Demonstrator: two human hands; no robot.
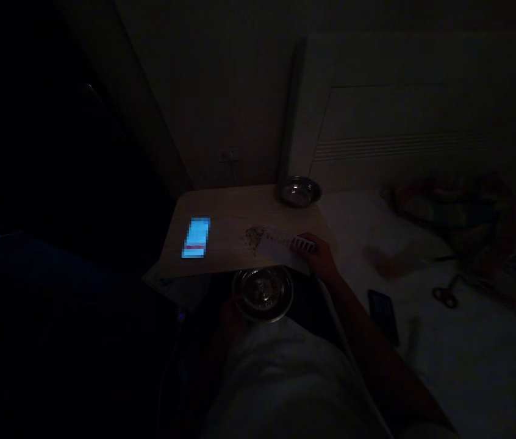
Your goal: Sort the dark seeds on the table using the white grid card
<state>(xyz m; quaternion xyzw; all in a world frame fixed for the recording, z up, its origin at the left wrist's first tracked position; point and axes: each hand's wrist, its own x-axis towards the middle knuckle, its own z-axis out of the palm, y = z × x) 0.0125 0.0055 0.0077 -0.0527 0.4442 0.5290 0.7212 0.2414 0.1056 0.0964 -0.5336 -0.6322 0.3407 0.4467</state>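
Observation:
In dim light, my right hand (316, 256) is closed around the near end of a flat white piece with a row of dark slots (304, 244); its exact kind is unclear. The piece lies low over the small wooden table (225, 204). At its left end is a scatter of small dark bits (253, 238) on the tabletop. My left hand (234, 314), mostly in shadow, grips the left rim of a round metal bowl (262, 294). That bowl sits just below the table's front edge, above my lap, with some small bits inside it.
A lit phone (196, 238) lies on the table's left side. Another metal bowl (299, 191) stands at the back right corner. To the right, a bed (463, 372) holds a dark phone (383, 314), scissors (445, 296) and a patterned cloth (432, 207).

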